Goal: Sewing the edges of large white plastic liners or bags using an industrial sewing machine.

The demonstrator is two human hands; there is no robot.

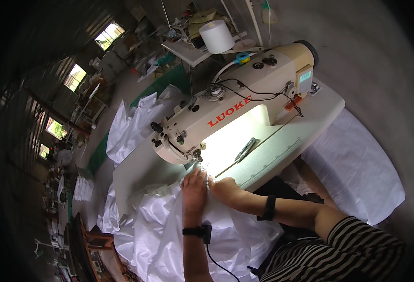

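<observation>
A cream sewing machine [226, 110] stands on a pale table, its lamp lighting the bed beneath the arm. White shiny fabric [157, 216] spreads over the table's near side and drops toward my lap. Just below the machine's needle area, my left hand [195, 190] grips the gathered fabric, fingers bent and close together. Beside it on the right, my right hand [226, 191] is closed and pinches the fabric's edge. The fabric right under the presser foot is partly hidden by my fingers. A slim metal hand tool, perhaps thread snips [246, 149], lies on the bed.
A white thread cone [216, 36] stands behind the machine. More white fabric lies beyond the table [136, 164] at the left, and a white sheet [357, 164] hangs at the right. A wooden stool [96, 242] stands at the lower left. A cable trails from my left wrist strap.
</observation>
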